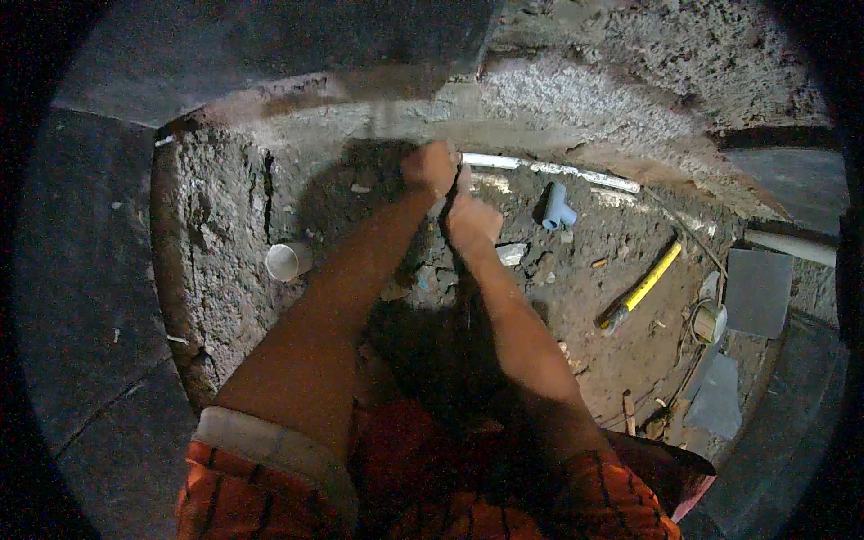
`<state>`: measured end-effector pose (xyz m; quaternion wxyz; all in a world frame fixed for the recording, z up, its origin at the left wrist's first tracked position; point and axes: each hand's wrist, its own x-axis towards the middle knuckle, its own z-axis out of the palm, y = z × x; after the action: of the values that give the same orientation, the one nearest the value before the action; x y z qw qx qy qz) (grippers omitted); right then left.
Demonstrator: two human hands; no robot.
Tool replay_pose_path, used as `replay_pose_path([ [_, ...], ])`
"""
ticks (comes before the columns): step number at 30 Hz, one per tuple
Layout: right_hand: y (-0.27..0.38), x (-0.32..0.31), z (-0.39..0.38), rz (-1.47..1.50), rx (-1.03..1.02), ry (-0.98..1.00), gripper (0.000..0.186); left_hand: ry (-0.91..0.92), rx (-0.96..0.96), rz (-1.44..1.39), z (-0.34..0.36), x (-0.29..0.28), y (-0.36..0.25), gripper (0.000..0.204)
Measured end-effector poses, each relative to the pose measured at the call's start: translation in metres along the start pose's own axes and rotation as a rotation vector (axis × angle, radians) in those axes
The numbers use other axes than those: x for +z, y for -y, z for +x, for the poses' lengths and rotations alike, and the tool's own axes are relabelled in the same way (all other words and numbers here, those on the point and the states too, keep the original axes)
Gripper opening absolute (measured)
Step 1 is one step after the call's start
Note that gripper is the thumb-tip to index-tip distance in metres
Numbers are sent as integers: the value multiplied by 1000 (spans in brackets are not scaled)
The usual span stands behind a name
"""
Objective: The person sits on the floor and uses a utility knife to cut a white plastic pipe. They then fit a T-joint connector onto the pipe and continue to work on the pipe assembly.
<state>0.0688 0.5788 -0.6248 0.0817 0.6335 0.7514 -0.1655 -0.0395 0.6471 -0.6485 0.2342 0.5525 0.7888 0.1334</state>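
Note:
Against the far wall of the dug-out ground, my left hand point(430, 169) is closed in a fist at the left end of a thin white pipe point(490, 161). What it grips is hidden. Just below and to the right, my right hand point(475, 222) is also closed, its fingers curled around something too small and dark to make out. A grey pipe tee fitting point(556, 207) lies on the soil to the right of my hands. Close under my right hand sits a pale broken chip point(512, 254).
A yellow-handled tool point(648, 283) lies on the dirt at right. The open end of a white pipe point(283, 262) sticks up at left beside rough concrete point(211, 261). Grey tile pieces point(759, 292) and a round container point(709, 321) stand along the right edge.

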Motion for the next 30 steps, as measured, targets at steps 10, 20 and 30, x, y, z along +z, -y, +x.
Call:
replay_pose_path([
  [10,9,-3,-6,3,11,81,77,-1,7,-26,5,-4,10,31],
  [20,13,-21,-13,34,28,75,71,-103,94,-84,0,-3,15,31],
  [30,3,-24,-7,58,42,124,71,63,-9,-84,-5,-19,-8,33],
])
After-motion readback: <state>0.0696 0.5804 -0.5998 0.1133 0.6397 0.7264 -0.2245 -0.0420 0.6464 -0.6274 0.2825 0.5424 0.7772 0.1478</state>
